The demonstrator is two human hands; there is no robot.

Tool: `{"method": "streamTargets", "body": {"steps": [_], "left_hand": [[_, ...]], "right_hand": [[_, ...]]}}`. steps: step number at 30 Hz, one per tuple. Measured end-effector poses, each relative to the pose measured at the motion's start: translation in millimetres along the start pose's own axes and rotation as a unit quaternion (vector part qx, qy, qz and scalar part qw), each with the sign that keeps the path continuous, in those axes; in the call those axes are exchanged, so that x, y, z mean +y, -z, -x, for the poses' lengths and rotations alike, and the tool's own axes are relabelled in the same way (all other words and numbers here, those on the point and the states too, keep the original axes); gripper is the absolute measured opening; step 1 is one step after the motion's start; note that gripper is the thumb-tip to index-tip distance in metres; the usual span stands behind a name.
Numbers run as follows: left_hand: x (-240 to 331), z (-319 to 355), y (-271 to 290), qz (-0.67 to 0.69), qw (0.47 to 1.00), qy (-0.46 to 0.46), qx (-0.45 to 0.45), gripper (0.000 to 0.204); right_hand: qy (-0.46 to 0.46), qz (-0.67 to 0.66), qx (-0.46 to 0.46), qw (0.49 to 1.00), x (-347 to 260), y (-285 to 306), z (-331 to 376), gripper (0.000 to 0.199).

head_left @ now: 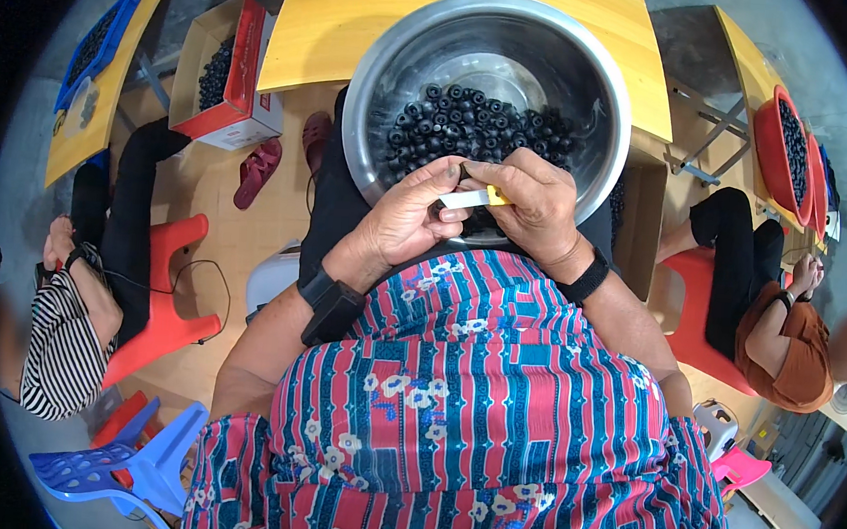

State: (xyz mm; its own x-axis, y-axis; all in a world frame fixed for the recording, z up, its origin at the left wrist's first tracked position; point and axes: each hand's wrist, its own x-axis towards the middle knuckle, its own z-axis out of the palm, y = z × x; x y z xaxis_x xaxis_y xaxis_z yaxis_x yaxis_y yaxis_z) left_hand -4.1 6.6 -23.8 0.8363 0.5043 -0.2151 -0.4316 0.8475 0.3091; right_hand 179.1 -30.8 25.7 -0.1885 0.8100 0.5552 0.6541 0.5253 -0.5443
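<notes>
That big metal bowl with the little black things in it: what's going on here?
A person works over the metal bowl, which holds many small black pieces. The right hand grips a yellow-and-white tool; the left hand is curled at its white end, whatever it holds mostly hidden. Two other people sit nearby, one on each side.

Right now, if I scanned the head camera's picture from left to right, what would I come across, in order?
Blue tray → red-and-white box → dark red slipper → the wearer's left hand → right hand → brown cardboard box → red basin.
</notes>
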Motion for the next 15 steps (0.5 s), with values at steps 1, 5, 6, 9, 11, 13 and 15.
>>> {"method": "streamTargets", "body": {"steps": [1,5,6,9,11,13,15], "left_hand": [[0.4,-0.1,-1.5,-0.007,1.000,0.000,0.006,0.026],[0.3,1.0,-10.7,-0.026,0.999,-0.012,0.026,0.026],[0.2,0.7,-9.5,-0.025,0.999,-0.013,0.026,0.026],[-0.7,-1.0,-3.9,-0.048,0.998,-0.029,0.013,0.027],[-0.7,-0.9,-2.9,-0.042,0.999,-0.028,0.004,0.020],[1.1,-0.4,-7.8,-0.044,0.999,-0.028,0.015,0.017],[2.1,-0.5,-9.5,-0.045,0.998,-0.029,0.028,0.015]], "right_hand": [[0.001,0.000,-0.001,1.000,0.5,-0.1,-0.1,0.027],[-0.012,-0.028,-0.010,0.999,3.6,0.6,1.8,0.023],[-0.019,-0.048,-0.019,0.998,3.8,0.4,1.8,0.021],[-0.032,-0.118,-0.041,0.992,-0.2,1.4,1.2,0.015],[-0.048,-0.136,-0.053,0.988,-1.1,4.6,0.4,0.012],[-0.066,-0.154,-0.064,0.984,-0.2,7.4,-0.5,0.009],[-0.103,-0.154,-0.012,0.983,3.3,8.2,-3.5,0.005]]}}
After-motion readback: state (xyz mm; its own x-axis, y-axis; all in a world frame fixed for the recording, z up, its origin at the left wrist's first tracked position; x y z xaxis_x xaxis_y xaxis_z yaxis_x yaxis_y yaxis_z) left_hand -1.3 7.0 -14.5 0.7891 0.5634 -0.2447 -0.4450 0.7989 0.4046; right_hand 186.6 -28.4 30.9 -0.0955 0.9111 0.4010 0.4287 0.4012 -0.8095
